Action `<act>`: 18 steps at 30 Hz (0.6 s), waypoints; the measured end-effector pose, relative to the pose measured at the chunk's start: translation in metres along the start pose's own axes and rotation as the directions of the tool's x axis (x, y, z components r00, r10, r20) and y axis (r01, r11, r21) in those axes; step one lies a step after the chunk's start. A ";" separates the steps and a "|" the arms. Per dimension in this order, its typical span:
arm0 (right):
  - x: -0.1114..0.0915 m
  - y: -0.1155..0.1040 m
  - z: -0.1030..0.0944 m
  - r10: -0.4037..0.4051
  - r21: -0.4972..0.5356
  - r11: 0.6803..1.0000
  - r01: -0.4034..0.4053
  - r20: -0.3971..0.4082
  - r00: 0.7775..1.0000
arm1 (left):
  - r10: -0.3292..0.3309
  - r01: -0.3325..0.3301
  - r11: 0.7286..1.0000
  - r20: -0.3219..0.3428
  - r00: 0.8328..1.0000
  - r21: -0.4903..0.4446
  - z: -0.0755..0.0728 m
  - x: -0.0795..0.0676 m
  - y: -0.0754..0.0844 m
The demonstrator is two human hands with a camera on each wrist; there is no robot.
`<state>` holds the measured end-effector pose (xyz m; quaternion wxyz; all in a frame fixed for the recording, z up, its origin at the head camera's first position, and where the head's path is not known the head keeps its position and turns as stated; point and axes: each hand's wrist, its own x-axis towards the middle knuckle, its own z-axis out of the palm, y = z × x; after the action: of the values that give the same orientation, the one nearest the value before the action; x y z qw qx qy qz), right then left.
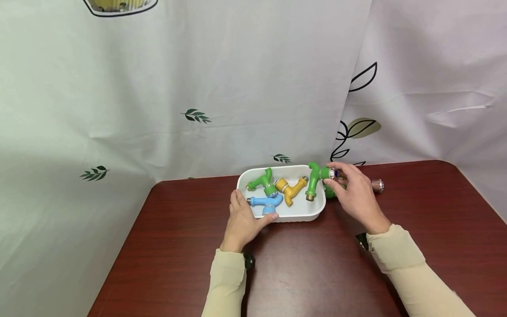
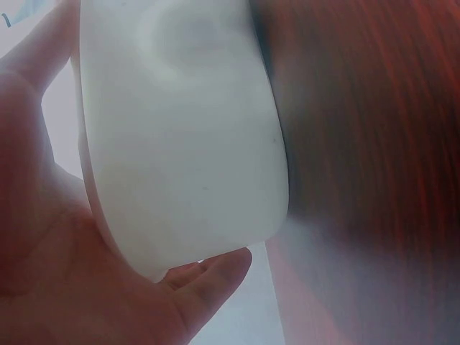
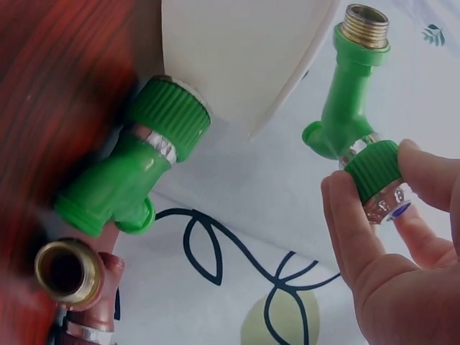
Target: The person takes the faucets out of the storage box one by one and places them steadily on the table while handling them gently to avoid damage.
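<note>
My right hand (image 1: 354, 191) pinches a green water tap (image 1: 313, 179) by its ribbed knob, thumb on one side and fingers on the other. The tap's brass-threaded end (image 3: 364, 27) points away from the hand, and in the head view it overlaps the right end of a white tray (image 1: 299, 218). At the tray's front left corner, my left hand (image 1: 242, 223) grips the rim, thumb along the front and fingers round the left end. Inside the tray lie another green tap (image 1: 261, 179), a yellow tap (image 1: 293, 191) and a blue tap (image 1: 264, 201).
Just right of the tray, another green tap (image 3: 144, 158) lies on the dark red table (image 1: 301, 264). Beside it is a reddish-brown tap (image 3: 108, 291), partly behind my right hand in the head view. A patterned white cloth (image 1: 257, 88) hangs behind the table.
</note>
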<state>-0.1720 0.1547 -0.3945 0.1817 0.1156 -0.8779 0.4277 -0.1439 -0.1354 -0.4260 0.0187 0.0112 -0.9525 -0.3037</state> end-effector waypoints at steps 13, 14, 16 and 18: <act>-0.005 0.010 -0.012 -0.044 0.008 0.999 0.044 -0.048 0.998 | 0.004 -0.004 1.000 0.003 1.000 0.011 0.000 0.001 -0.001; -0.005 0.011 -0.013 -0.049 0.003 0.999 0.049 -0.053 0.997 | 0.005 -0.005 1.000 0.001 1.000 0.010 0.000 0.001 -0.002; -0.007 0.012 -0.016 -0.055 -0.016 0.998 0.054 -0.066 0.996 | 0.006 -0.006 1.000 0.001 1.000 0.009 0.000 0.000 -0.002; -0.008 0.013 -0.018 -0.059 -0.044 0.997 0.056 -0.078 0.995 | 0.004 -0.004 1.000 0.003 1.000 0.009 0.000 0.000 -0.001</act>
<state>-0.1655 0.1777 -0.3971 0.2309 0.1202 -0.8749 0.4083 -0.1444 -0.1365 -0.4269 0.0181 0.0087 -0.9539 -0.2995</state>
